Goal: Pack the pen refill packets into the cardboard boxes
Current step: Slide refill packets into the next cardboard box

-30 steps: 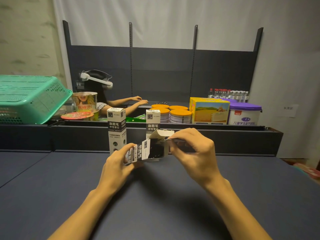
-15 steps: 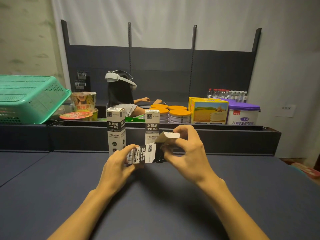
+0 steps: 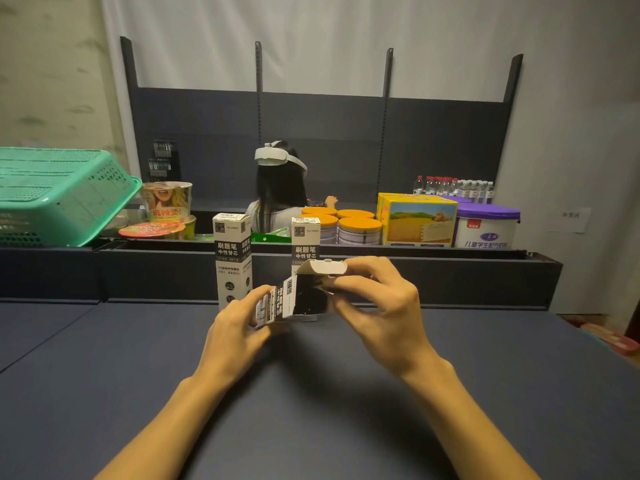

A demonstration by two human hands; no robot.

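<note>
A small white-and-black cardboard box lies on its side above the dark table, its open end towards me and dark refills showing inside. My left hand grips its closed end. My right hand pinches the box's raised lid flap at the open end. Two more tall boxes of the same print stand upright behind: one to the left, the other partly hidden by the held box.
A raised dark ledge runs across the table's far edge. Beyond it sit a green plastic basket, noodle cups, orange-lidded tins, a yellow box and a purple-lidded tub. A person with a white headset sits behind.
My right hand has shifted along the box's open end and now pinches the lid flap from above. The person behind has moved right and turned away.
</note>
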